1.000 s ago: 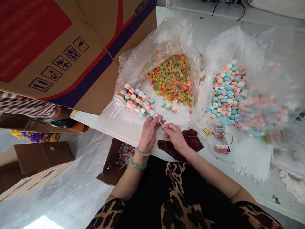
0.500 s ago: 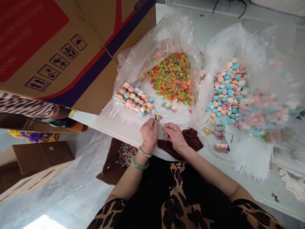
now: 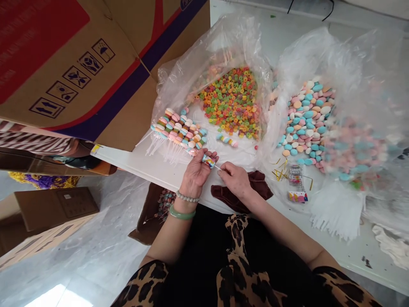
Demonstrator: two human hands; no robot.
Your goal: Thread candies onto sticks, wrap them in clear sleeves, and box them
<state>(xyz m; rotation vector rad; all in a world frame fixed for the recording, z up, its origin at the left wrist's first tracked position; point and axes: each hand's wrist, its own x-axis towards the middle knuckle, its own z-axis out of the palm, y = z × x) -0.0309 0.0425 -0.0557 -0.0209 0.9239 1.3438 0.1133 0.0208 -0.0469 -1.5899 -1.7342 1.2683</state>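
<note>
My left hand (image 3: 195,172), palm turned up, holds a wrapped candy skewer (image 3: 209,161) with a colourful printed wrapper. The fingers of my right hand (image 3: 234,178) pinch the white stick at the skewer's lower end. Just beyond my left hand, a stack of candy skewers (image 3: 179,130) lies with white sticks toward the table's near edge. One short row of candies (image 3: 227,141) rests apart from them. Small ring candies (image 3: 233,102) fill an open plastic bag behind my hands. A brown cloth (image 3: 260,184) lies beside and under my right hand.
Pastel candies (image 3: 308,115) in plastic bags, gold ties (image 3: 280,174), printed wrappers (image 3: 297,197) and white sticks (image 3: 338,213) lie on the right. A large carton (image 3: 128,85) stands left; an open box (image 3: 150,213) of skewers sits below the table edge.
My left hand has turned palm up and opened out somewhat, so the wrapper shows more. My right hand has shifted slightly right, still on the stick.
</note>
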